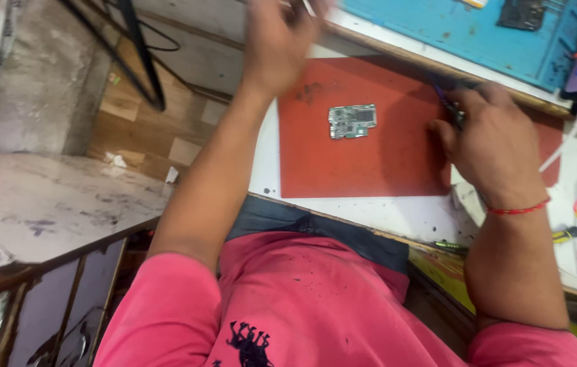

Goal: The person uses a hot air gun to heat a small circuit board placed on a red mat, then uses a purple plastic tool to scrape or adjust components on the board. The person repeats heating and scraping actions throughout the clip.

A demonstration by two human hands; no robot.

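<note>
Head view, looking down over a pink shirt at a white desk [397, 216]. The left hand [276, 42] is raised at the far edge of the desk, forearm running diagonally up from the lower left; it is motion-blurred and partly cut by the top of the frame, with a thin pale object at its fingertips, so how far it is open and whether it grips that object cannot be told. The right hand [496, 146], a red thread band at its wrist, rests back-up on the right edge of a flat rectangular red-orange work mat [343, 163], fingers curled closed around a slim dark tool with a purplish shaft [446, 100]. Only the tool's upper part shows, slanting up and to the left from the fist; its tip and handle end are hidden by the fingers.

A small green rectangular circuit board [352, 121] lies flat near the middle of the mat, between the two hands and touched by neither. Its long axis runs roughly left to right in the frame, tilted slightly upward at the right end; components on it are too small to make out.

Beyond the mat lies a blue mat [438, 34], cut off at the top. A white cable [567, 136] emerges from behind the right hand.
</note>
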